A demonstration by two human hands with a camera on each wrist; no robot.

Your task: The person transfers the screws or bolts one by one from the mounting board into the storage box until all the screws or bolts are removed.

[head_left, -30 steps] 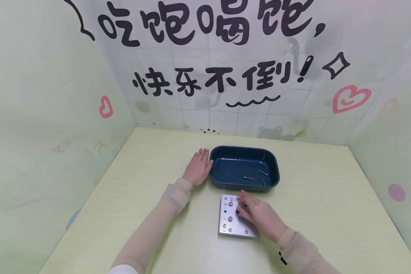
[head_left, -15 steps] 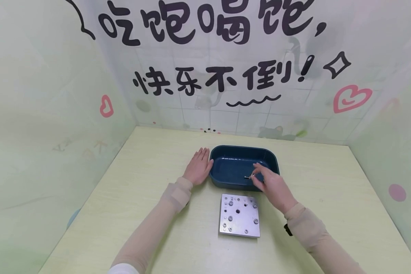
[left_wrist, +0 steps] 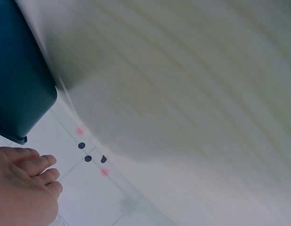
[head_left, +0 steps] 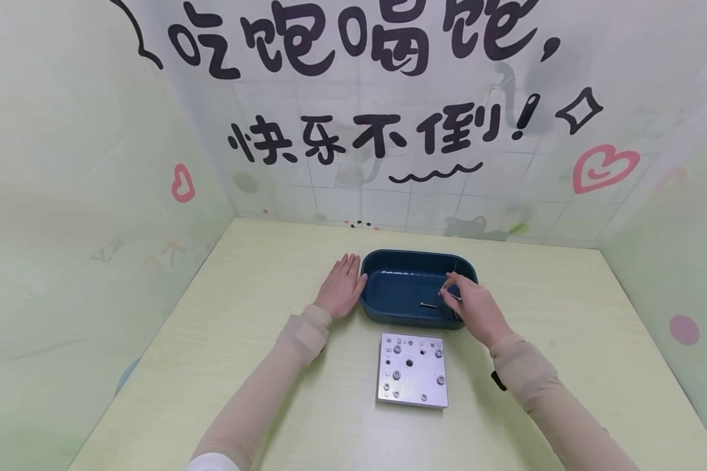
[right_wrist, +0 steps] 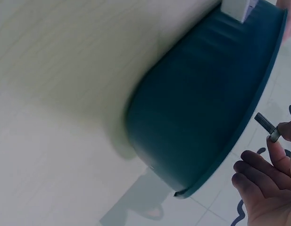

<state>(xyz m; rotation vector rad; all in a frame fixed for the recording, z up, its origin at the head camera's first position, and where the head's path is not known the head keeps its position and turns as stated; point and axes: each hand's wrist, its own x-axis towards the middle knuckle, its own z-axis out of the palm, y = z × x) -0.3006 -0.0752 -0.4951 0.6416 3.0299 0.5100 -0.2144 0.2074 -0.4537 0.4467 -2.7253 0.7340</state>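
My right hand (head_left: 476,309) is over the right part of a dark blue basin (head_left: 383,316), pinching a short threaded bolt (right_wrist: 266,126) by its head between thumb and index finger. The other fingers are loosely bent. On the basin floor lies a thin screw (head_left: 428,305); more metal pieces near it are partly hidden by the right hand. My left hand (head_left: 340,288) rests beside the basin's left end, fingers straight, thumb at the rim. A square metal plate (head_left: 415,386) with holes and several bolt heads lies in front of the basin.
The pale wooden table (head_left: 271,281) meets a printed back wall (head_left: 330,203) behind the basin, with side walls left and right. A blue edge of something (head_left: 126,375) shows at the table's left side.
My right hand has moved from the metal plate up and right to over the basin, then slightly farther right, fingers still pinched. The left hand, basin and plate have stayed in place.
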